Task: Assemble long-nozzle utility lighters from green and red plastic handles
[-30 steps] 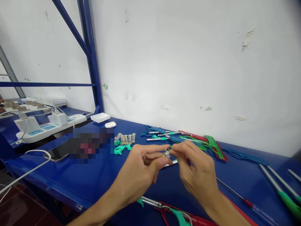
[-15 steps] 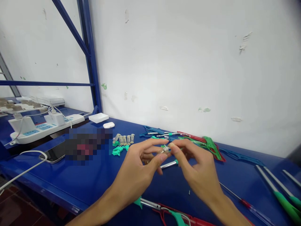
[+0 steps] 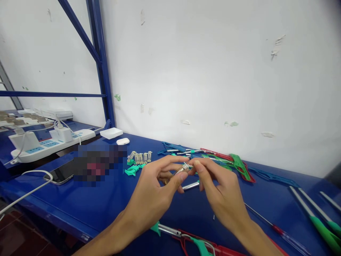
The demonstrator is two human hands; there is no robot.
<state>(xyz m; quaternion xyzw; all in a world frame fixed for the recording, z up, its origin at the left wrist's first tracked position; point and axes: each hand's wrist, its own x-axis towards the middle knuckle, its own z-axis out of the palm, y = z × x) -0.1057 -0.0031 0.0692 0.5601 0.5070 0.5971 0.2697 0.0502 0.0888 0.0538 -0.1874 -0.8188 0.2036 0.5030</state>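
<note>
My left hand (image 3: 157,188) pinches a small clear cylinder (image 3: 182,168) between thumb and fingers, above the table. At its upper right end, the thumb and forefinger of my right hand (image 3: 217,185) are closed together; the tiny pale piece there is mostly hidden. Several similar clear cylinders (image 3: 141,157) stand in a row to the left of my hands, with green plastic parts (image 3: 131,170) in front of them. Beneath my fingers lies a metal tube (image 3: 191,185). A red frame with a metal tube and green trigger-like part (image 3: 201,246) lies nearest me.
Blue, red and green plastic frames (image 3: 238,165) lie along the wall. A screwdriver (image 3: 282,233) and green-ended metal tubes (image 3: 318,224) are at right. On the left are a phone (image 3: 60,172), a white case (image 3: 123,141) and a power strip (image 3: 53,145).
Both hands have shifted slightly left. The clear cylinder has turned a little, and more of its end shows between my fingers. The things on the table lie as before.
</note>
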